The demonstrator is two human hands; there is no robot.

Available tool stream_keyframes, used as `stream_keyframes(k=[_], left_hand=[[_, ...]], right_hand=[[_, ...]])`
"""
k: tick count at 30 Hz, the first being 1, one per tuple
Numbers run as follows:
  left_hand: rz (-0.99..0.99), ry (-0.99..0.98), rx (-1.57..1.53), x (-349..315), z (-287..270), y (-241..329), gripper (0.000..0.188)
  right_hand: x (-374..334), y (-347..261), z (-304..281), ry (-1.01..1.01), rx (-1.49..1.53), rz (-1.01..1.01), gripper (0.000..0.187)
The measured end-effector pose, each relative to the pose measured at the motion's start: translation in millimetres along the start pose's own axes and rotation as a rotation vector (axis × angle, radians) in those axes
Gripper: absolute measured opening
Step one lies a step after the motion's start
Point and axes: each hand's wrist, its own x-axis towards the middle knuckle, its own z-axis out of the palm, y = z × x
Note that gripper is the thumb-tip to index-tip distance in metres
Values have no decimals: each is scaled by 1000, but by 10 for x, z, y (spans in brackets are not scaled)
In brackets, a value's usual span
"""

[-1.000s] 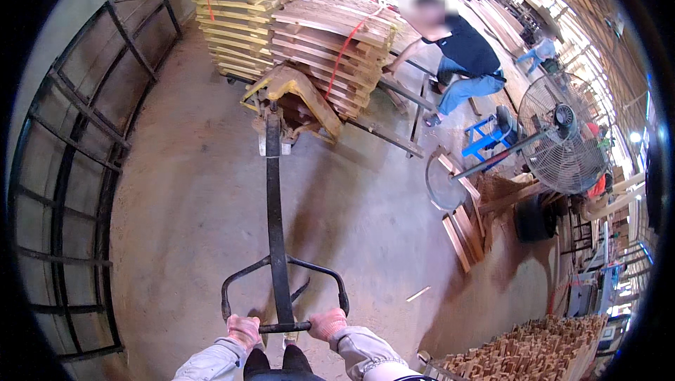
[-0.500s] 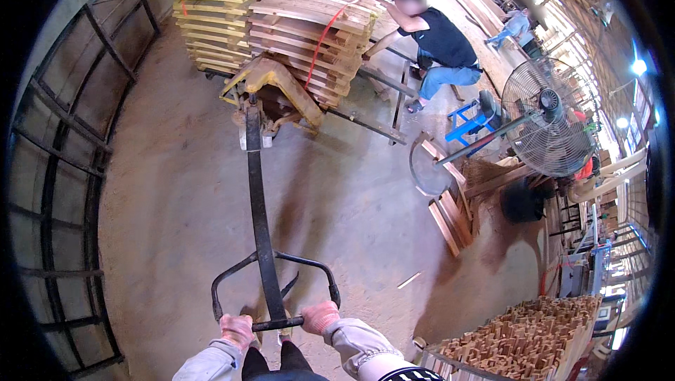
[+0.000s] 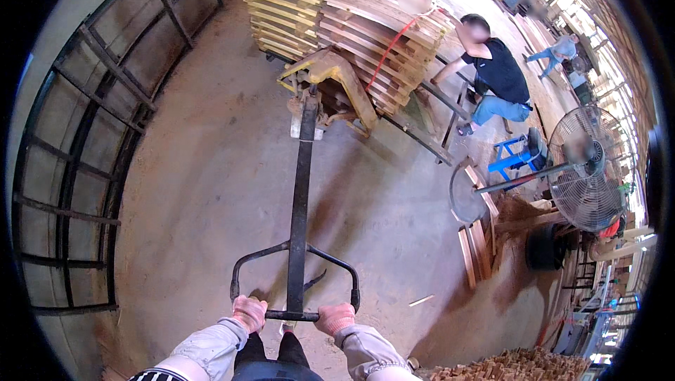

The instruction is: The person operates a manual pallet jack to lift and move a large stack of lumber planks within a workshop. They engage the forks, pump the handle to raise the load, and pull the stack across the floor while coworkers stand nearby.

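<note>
Both gloved hands grip the black loop handle of a yellow pallet jack. My left hand [image 3: 249,313] is closed round the lower left corner of the handle [image 3: 292,315], and my right hand [image 3: 335,318] round the lower right. From the handle a long dark drawbar [image 3: 301,198] runs away to the worn yellow body of the pallet jack [image 3: 332,75]. Beyond that body rises a stack of wooden slats [image 3: 383,36], bound with a red strap. A second, yellowish stack of slats [image 3: 281,12] stands to its left.
A person in a black shirt [image 3: 503,72] squats right of the stack, beside metal rails [image 3: 422,138]. A blue stool [image 3: 512,156], a large fan [image 3: 587,166] and loose boards [image 3: 474,251] stand or lie at the right. Bundled wood pieces [image 3: 510,367] fill the lower right; a dark-framed wall [image 3: 77,163] runs along the left.
My view has swung left, so the stacks, pallet jack and fan sit farther right in the picture. Both hands keep their hold on the handle. The squatting person stays beside the stack.
</note>
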Motion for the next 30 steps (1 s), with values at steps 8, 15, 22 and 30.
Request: stream_keyframes(k=[8,15,22,30], left_hand=[[2,-12,10,-15,-38,61,38],[-1,37,51,134,269,5,32],[-3,43,88,110,236,-14,26],[-18,-34,42,95,167,20,27]], right_hand=[[-59,73,-98,-20,58,-20,31],[-45,77,-50,-54,31,8,30],[-64,50,-95,-39,30,-20,29],[-40,91,-36,-37,26,-33,29]])
